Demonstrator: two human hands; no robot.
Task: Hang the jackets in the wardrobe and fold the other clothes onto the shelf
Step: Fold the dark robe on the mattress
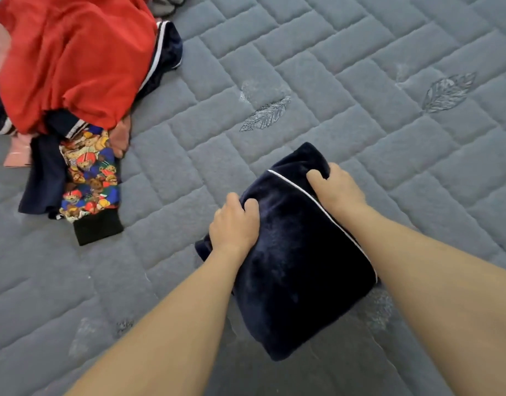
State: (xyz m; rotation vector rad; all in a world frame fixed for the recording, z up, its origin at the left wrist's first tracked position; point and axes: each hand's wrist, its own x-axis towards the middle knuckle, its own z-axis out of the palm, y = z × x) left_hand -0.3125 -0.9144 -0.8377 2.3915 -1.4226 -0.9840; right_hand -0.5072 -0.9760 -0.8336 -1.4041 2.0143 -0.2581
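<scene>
A folded navy velvet garment (291,261) with a thin white piping line lies on the grey quilted mattress (346,90). My left hand (234,224) grips its left edge, fingers curled over the fold. My right hand (336,188) grips the far right corner, fingers dug into the fabric. At the upper left lies a pile of unfolded clothes: a red garment (74,58) on top, a navy piece with white stripes (166,50) under it, and a top with a cartoon bear print (88,178) at the pile's near end.
A pink garment (17,155) peeks out at the pile's left edge, and grey fabric (166,2) shows at the top. The quilted mattress stretches to the right and back, stitched with leaf patterns (266,114).
</scene>
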